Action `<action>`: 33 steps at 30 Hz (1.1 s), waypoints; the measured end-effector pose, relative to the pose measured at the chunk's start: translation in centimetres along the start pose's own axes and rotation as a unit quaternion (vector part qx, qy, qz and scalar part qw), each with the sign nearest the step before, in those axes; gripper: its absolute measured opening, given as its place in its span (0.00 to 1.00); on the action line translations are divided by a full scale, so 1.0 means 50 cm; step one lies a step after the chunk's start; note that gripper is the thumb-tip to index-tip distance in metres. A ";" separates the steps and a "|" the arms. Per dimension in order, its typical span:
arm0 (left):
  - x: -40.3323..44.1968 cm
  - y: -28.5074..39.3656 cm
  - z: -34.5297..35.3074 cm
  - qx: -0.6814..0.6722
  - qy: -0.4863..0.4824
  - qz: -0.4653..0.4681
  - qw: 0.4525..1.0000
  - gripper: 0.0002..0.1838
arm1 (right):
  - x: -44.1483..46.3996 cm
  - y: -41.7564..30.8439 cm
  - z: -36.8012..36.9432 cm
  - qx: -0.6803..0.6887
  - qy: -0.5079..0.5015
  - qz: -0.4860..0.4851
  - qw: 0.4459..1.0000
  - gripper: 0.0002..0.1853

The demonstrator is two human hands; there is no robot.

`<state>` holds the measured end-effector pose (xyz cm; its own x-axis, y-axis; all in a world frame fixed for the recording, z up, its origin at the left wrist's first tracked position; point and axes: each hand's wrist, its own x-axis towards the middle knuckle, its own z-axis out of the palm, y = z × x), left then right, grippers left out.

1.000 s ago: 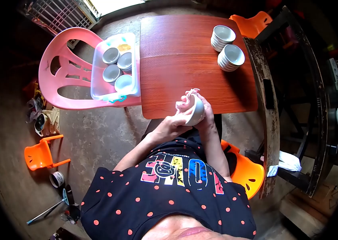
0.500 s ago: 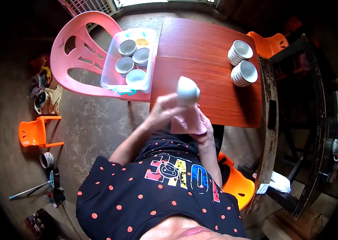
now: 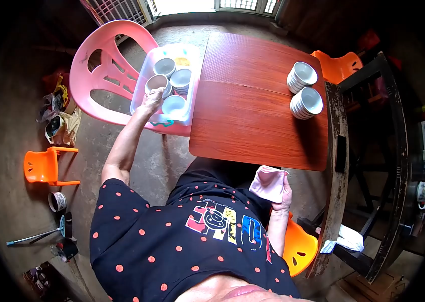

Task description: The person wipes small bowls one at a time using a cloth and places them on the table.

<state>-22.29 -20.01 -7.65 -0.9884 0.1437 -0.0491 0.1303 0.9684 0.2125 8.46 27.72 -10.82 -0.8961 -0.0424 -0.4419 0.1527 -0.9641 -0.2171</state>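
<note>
Left grip (image 3: 152, 101): fingers bent over the near rim of a round bowl (image 3: 156, 81) in the tub (image 3: 191, 96); cannot tell whether the bowl rests fully on those beneath.
Right grip (image 3: 284, 198): curled around one edge of a soft cloth (image 3: 268, 183).
Bowl: smooth, curved-sided, with a thin circular rim, greyish inside; on the tub's left side, among the other bowls (image 3: 180, 79).
Cloth: limp, pale pink, folded to a rough square, near the close edge of the tabletop (image 3: 252, 121).
Tub: clear milky plastic, rectangular with rounded corners, a teal clip (image 3: 162, 124) on its near side.
Pink chair (image 3: 84, 95): moulded plastic, its broad curved back pierced by slots; the tub stands on it, beside the tabletop.
Tabletop: red-brown, wood-grained, rounded at the corners, with a straight seam across.
Bowl stacks (image 3: 306, 104): two, nested so the pale rims make ridges, leaning slightly, close together near the right edge.
Wooden frame (image 3: 337, 201): dark, rough, its surface worn in patches.
Orange chair (image 3: 300, 246): glossy plastic with oval holes.
</note>
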 end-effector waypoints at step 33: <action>0.041 0.354 -0.013 -0.391 0.012 0.185 0.901 0.28 | 0.156 -0.246 0.132 -0.153 0.058 -0.416 0.894 0.24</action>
<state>-22.07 -2.71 -3.37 -0.8915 0.4133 0.1854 0.3652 0.4136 0.8340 -3.18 37.50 -5.85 -0.7061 0.7010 -0.1001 -0.4234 -0.5313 -0.7338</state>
